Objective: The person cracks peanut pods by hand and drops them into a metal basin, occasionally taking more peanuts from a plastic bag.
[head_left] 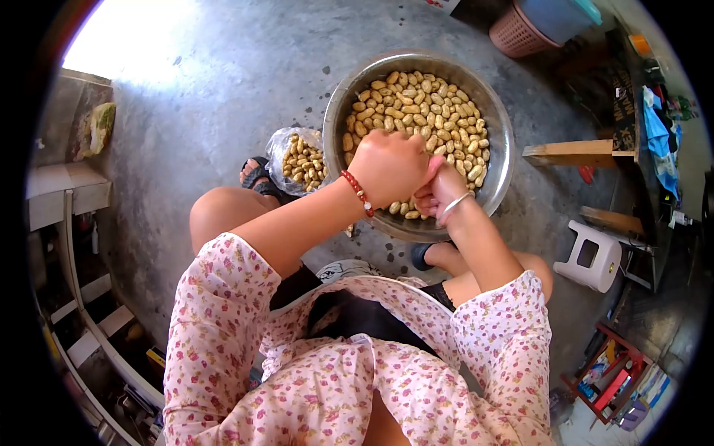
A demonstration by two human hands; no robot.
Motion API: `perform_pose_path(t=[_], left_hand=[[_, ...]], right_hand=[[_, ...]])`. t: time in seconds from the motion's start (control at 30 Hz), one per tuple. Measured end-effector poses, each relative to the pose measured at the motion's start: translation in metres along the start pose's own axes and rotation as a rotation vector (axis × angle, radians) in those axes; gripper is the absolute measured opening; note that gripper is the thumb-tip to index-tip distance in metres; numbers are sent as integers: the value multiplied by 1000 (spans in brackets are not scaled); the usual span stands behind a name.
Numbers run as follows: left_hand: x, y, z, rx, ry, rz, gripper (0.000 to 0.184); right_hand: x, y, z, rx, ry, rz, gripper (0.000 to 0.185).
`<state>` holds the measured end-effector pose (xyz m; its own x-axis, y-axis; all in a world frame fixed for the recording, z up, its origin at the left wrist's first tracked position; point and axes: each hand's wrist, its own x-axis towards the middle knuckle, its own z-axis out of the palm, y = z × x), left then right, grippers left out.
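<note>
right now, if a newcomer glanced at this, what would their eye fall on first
Probably the big metal basin of unshelled peanuts on the floor in front of the seated person. The left grip and right grip come together over its near part, a red beaded bracelet on the left wrist. A plastic bag with more peanuts lies just left of the basin.

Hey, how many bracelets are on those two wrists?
2: a red beaded bracelet at the wrist of the left hand, a pale bangle at that of the right hand. The sleeves could hide more.
</note>
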<state>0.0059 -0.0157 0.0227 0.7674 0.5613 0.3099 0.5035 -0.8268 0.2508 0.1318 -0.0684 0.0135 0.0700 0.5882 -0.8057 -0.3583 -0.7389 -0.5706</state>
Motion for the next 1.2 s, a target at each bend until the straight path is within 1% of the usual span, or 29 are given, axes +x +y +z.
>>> perform_pose_path(t=[0.03, 0.07, 0.1, 0.13, 0.2, 0.23, 0.27, 0.3, 0.37, 0.47, 0.5, 0.57, 0.6, 0.63, 0.7, 0.73, 0.83, 0.87, 0.9, 0.97, 1.0, 1.1, 1.13, 1.2], left_hand=[[0, 4, 0, -60, -56, -131, 39], [1, 9, 1, -121, -112, -261, 38], [2, 13, 0, -181, -173, -391, 37], [0, 7, 11, -232, -119, -385, 40], [6, -4, 11, -885, -364, -822, 47], [9, -9, 9, -1215, -489, -1039, 51], [11, -18, 11, -1317, -630, -1092, 54], [11, -19, 11, -1266, -666, -1065, 54], [13, -22, 15, -974, -636, -911, 39], [-2, -20, 42, -201, -413, -384, 23], [-3, -18, 44, -180, -574, -274, 19], [-6, -14, 47, -128, -891, -48, 17], [-11, -13, 50, -60, -799, -30, 16], [-11, -12, 54, 6, -749, -74, 18], [-5, -10, 57, 135, -646, -162, 23], [1, -10, 51, 97, -783, -152, 28], [10, -14, 47, -29, -1048, -173, 27], [10, -15, 44, -32, -957, -246, 23], [5, -19, 50, 17, -785, -326, 21], [8, -44, 61, -162, -678, -375, 19], [12, -48, 49, -445, -642, -438, 27], [18, -45, 26, -1010, -587, -736, 26], [20, -37, 11, -1090, -600, -809, 25], [13, -35, 8, -1207, -589, -843, 23]], right_hand=[[-3, -4, -4, 91, -143, 179, 44], [-8, -3, -2, 57, -75, 134, 39], [-6, 0, 1, 59, 27, 16, 46], [-6, 3, 5, -228, 166, -267, 51], [-6, 9, 9, -806, 442, -824, 59], [-6, 12, 8, -947, 451, -1058, 56], [-5, 12, 5, -977, 411, -1034, 54], [-3, 10, 1, -1005, 373, -1012, 52], [-3, -5, -13, -1198, 341, -862, 49], [10, -9, -35, -1371, 361, -617, 38], [10, -9, -36, -1454, 370, -523, 35], [18, 11, -33, -1601, 234, -390, 30], [22, 19, -28, -1596, 179, -293, 28], [30, 24, -29, -1584, 123, -246, 25], [34, 23, -36, -1490, 357, -318, 24], [34, 17, -38, -1466, 426, -358, 24], [29, 16, -39, -1609, 144, -297, 22], [29, 14, -41, -1606, 198, -375, 22], [29, 13, -44, -1597, 251, -450, 22], [28, 13, -50, -1565, 364, -595, 21], [26, 8, -54, -1531, 293, -545, 20], [32, 6, -55, -1054, 122, -492, 22], [33, 7, -54, -863, 68, -552, 28], [21, -2, -53, -489, -82, -460, 29]])
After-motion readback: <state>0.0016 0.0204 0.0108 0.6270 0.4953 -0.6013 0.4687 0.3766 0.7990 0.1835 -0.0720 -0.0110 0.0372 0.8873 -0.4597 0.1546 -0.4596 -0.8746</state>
